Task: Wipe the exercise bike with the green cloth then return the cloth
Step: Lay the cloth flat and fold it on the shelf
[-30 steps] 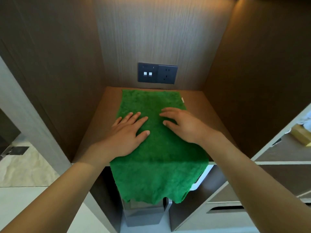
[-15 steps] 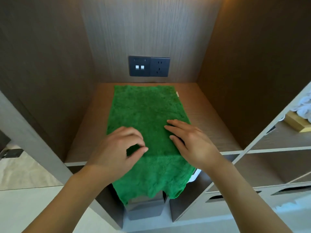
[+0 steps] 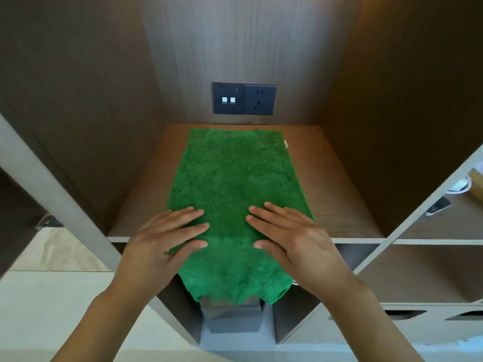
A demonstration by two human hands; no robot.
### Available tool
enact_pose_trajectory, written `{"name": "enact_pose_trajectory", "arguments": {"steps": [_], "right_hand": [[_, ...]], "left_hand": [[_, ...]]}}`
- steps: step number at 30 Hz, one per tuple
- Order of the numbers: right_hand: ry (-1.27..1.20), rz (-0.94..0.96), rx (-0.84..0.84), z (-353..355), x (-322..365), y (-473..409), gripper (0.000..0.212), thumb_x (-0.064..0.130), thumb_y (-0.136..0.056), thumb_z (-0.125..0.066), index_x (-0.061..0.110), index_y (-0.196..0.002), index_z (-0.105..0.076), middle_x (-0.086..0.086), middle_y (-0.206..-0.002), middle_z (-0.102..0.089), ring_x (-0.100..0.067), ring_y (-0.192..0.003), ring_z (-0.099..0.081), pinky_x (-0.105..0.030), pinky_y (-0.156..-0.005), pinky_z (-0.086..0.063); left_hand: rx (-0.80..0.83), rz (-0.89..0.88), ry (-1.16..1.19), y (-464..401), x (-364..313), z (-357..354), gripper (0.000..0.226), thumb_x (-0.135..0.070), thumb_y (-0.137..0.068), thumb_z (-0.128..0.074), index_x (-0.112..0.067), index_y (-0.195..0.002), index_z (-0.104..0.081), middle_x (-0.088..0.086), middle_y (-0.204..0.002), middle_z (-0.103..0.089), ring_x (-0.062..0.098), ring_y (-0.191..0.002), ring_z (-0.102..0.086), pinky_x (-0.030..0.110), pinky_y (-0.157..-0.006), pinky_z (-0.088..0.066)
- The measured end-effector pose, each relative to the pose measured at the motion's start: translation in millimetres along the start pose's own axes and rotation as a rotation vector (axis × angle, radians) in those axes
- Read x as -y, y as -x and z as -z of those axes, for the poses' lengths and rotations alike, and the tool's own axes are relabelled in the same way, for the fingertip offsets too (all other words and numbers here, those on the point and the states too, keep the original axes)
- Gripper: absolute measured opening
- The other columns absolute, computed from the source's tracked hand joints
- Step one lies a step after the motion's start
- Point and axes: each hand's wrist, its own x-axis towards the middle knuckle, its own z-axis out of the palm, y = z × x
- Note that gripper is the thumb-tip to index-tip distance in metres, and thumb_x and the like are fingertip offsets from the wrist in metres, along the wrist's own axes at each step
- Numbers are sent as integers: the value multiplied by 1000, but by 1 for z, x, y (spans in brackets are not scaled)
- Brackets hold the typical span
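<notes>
The green cloth [image 3: 235, 184] lies spread flat on a wooden shelf [image 3: 337, 194] inside a cabinet niche, its near end hanging over the shelf's front edge. My left hand [image 3: 167, 239] rests flat on the cloth's left side at the front edge, fingers stretched out. My right hand [image 3: 290, 231] lies flat on the cloth's right side, fingers apart, mirroring the left. Neither hand grips the cloth. The exercise bike is not in view.
A dark socket and switch panel [image 3: 243, 98] sits on the niche's back wall. Wooden walls close the niche left and right. A grey box [image 3: 231, 317] stands below the hanging cloth. To the right are more shelves with a small device [image 3: 439, 206] and drawers.
Both hands have slid back along the cloth toward the shelf's front edge. The left hand curled its fingers half a second ago and now lies flat again.
</notes>
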Motion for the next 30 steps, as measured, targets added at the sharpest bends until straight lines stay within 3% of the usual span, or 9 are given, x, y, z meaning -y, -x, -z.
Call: {"name": "enact_pose_trajectory", "arguments": {"steps": [8, 15, 19, 23, 26, 30], "right_hand": [[78, 18, -164, 7, -41, 38, 42, 37, -105, -57, 19, -142, -66, 4, -152, -58, -24, -144, -54, -51, -109, -52], [6, 76, -271, -8, -45, 42, 32, 29, -107, -62, 18, -136, -72, 4, -145, -64, -22, -139, -58, -48, -107, -53], [-83, 54, -288, 1, -39, 41, 25, 17, -101, -73, 10, -124, -78, -2, -132, -73, -26, -130, -66, -47, -105, -55], [-145, -57, -305, 25, -19, 49, 18, 5, -93, -78, 4, -111, -81, -7, -115, -79, -28, -112, -74, -44, -98, -59], [-74, -102, -311, 40, 3, 61, 17, -1, -91, -78, 4, -107, -82, -8, -107, -81, -29, -98, -78, -42, -85, -63], [-42, -235, -339, 53, 44, 75, 18, 2, -92, -77, 9, -108, -82, -5, -107, -81, -27, -95, -77, -34, -82, -59]], "left_hand": [[-181, 145, -73, 27, -1, -5, 26, -24, -96, -68, -16, -118, -79, -5, -131, -71, 14, -133, -62, 55, -107, -48], [-283, 274, 1, 30, -15, -13, 18, -5, -92, -77, -14, -107, -81, -5, -122, -74, 12, -129, -65, 58, -114, -39], [-331, 293, 14, 29, -25, -12, 16, -2, -90, -76, -12, -101, -82, -2, -114, -78, 12, -120, -70, 54, -114, -42], [-431, 223, 39, 36, -39, 0, 14, -5, -91, -77, -13, -101, -82, -3, -105, -78, 9, -103, -73, 37, -93, -58], [-444, 176, 75, 47, -51, 18, 15, -7, -91, -76, -17, -102, -81, -10, -102, -77, 5, -96, -72, 30, -85, -57], [-464, 157, 99, 67, -56, 57, 11, -22, -88, -78, -19, -99, -80, -16, -100, -75, 1, -92, -70, 25, -83, -56]]}}
